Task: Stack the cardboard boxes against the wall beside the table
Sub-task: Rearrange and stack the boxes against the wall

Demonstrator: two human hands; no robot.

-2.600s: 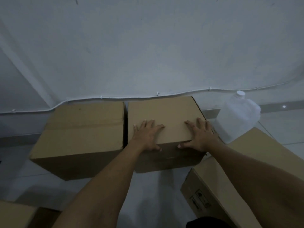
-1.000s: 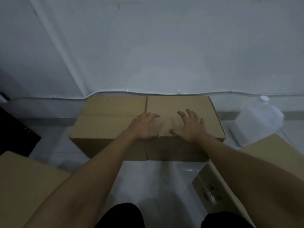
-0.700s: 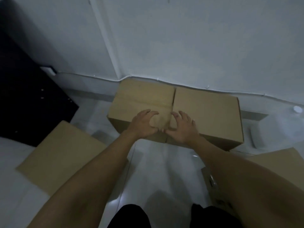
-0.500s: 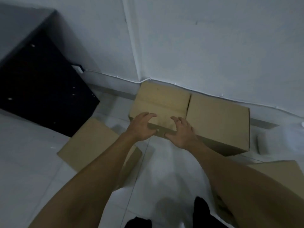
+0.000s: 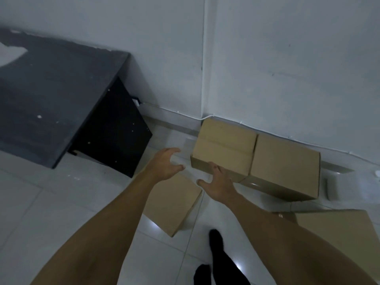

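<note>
Two brown cardboard boxes sit side by side on the floor against the white wall, the left box [image 5: 224, 145] touching the right box [image 5: 285, 163]. A third cardboard box [image 5: 172, 202] lies on the tiles in front of them, partly hidden by my left forearm. A fourth box [image 5: 337, 229] shows at the lower right, behind my right arm. My left hand [image 5: 164, 163] hovers open above the third box, fingers curled and apart. My right hand [image 5: 218, 182] is open too, just in front of the left box's near edge, holding nothing.
A dark table [image 5: 51, 95] stands at the left against the wall, with a black side panel [image 5: 111, 128]. A white cable [image 5: 181, 114] runs along the wall's base. A translucent plastic jug [image 5: 333, 186] lies right of the boxes. My dark-clothed leg [image 5: 220, 258] is below.
Both hands have come off the two boxes at the wall and drawn back to the left. The view has swung left and pulled away, bringing the dark table and the third box into sight.
</note>
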